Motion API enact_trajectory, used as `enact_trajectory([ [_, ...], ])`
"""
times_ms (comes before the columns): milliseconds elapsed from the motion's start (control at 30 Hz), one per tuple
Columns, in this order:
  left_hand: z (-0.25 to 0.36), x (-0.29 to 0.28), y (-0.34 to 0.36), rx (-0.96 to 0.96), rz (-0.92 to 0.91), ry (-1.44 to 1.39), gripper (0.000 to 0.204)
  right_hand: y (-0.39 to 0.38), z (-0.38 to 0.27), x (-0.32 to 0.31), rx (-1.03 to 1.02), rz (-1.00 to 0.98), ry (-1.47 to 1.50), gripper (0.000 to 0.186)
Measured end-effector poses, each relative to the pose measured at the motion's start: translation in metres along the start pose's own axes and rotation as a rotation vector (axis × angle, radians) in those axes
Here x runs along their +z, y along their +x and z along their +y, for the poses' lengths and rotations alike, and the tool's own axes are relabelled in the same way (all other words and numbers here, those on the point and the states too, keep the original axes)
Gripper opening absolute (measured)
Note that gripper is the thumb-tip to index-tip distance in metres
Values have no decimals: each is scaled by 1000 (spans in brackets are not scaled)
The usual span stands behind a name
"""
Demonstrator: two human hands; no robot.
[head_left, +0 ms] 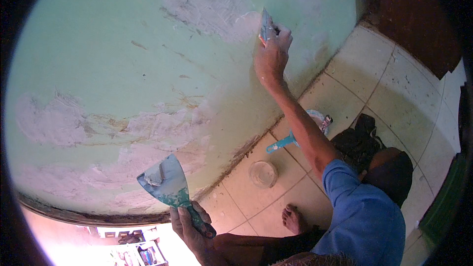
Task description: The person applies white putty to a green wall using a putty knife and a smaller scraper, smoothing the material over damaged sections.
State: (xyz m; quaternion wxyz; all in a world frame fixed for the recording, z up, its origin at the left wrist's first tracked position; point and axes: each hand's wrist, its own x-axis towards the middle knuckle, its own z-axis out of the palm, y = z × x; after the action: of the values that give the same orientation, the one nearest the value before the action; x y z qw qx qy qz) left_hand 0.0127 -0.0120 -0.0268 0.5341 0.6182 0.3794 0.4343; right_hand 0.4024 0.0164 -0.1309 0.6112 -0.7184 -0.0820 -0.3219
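Observation:
My left hand (189,220) is closed around the green handle of a wide putty knife (170,183), held out in front of the wall at the lower left. A lump of pale filler sits on its broad blade. Farther up, my right hand (274,51) grips a narrower putty knife (266,23) with its blade at the green wall (113,59). That blade lies beside a rough whitish patch of filler (212,7). Another large patch (157,143) spreads over the wall nearer my left hand, with brown cracks and scrapes around it.
On the tiled floor stand a clear round tub (263,174) and a turquoise-handled tool (280,144). My right forearm partly hides a whitish container (317,116) there. Dark cloth (359,138) lies by my knee. A dark brown panel (423,19) rises at the upper right.

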Motion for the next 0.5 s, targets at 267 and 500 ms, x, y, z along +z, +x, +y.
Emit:
enact_trajectory([
  [267, 2, -1, -2, 11, -44, 15, 18, -15, -40, 3, -97, -22, -5, 69],
  [500, -1, 0, -1, 1, -71, 15, 18, -45, -46, 23, -315, -27, -90, 80],
])
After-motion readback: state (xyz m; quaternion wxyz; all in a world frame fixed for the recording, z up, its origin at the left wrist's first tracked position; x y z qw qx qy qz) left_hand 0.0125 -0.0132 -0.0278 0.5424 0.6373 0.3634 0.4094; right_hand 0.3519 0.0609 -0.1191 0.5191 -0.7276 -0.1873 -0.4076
